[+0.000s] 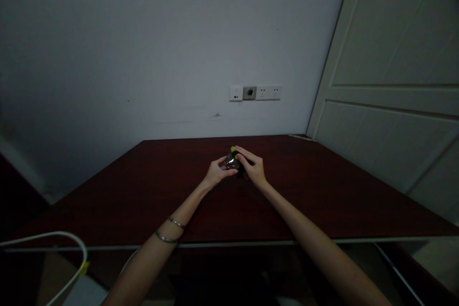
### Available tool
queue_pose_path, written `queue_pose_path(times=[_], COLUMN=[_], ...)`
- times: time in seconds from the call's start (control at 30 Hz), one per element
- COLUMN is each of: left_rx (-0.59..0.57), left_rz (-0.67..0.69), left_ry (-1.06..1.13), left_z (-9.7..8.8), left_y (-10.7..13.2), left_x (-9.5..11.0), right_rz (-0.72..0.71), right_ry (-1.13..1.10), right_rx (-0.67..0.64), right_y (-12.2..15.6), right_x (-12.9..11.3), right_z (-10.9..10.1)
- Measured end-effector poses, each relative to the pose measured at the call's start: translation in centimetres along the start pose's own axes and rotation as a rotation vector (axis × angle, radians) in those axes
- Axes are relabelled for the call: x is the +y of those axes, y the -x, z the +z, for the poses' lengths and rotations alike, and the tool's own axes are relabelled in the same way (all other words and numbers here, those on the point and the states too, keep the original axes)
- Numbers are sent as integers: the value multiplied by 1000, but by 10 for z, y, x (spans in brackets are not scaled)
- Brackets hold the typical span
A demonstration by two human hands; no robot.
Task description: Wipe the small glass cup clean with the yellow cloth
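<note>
Over the far middle part of the dark red table, both hands meet around a small object. My left hand (218, 172) is closed on a shiny, brownish, see-through piece (232, 162), its thumb below and its fingers at the back. My right hand (254, 168) is closed on a dark part against that piece's right side. A yellow-green tip (233, 149) shows at the fingertips of my right hand. The palm and fingers hide much of the dark part, and its kind is too small and dim to make out.
The dark red table (143, 191) reaches back to a pale wall (161, 57) with a row of sockets (268, 92). A panelled door (390, 62) stands at the right. A white cable (57, 233) loops over the table's front left edge.
</note>
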State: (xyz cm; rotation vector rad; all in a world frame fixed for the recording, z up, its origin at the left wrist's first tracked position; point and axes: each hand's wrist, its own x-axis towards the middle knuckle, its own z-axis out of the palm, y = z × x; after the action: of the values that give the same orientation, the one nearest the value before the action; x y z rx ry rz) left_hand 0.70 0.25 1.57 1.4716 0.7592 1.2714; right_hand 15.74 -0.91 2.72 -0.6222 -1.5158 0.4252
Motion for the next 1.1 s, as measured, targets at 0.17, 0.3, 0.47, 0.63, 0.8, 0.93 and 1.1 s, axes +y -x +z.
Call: queue_pose_path(times=[0.17, 0.3, 0.47, 0.63, 0.8, 0.93, 1.1], left_rx=[95, 100, 63, 75, 66, 48, 40], left_rz=[-45, -51, -101, -138, -145, -151, -155], left_ry=[44, 61, 44, 23, 31, 21, 40], left_z=[-2, -2, 0, -2, -5, -3, -4], left_y=[1, 1, 1, 1, -1, 0, 2], left_x=[6, 7, 6, 4, 1, 1, 3], right_rz=[-170, -120, 21, -57, -40, 93, 149], right_ry=[75, 35, -8, 24, 20, -15, -59], right_rx=[-98, -118, -40, -152, -186, -95, -135], right_y=[5, 0, -8, -5, -5, -8, -11], right_x=[-13, -11, 1, -3, -5, 2, 5], right_z=[4, 3, -1, -3, -1, 1, -3])
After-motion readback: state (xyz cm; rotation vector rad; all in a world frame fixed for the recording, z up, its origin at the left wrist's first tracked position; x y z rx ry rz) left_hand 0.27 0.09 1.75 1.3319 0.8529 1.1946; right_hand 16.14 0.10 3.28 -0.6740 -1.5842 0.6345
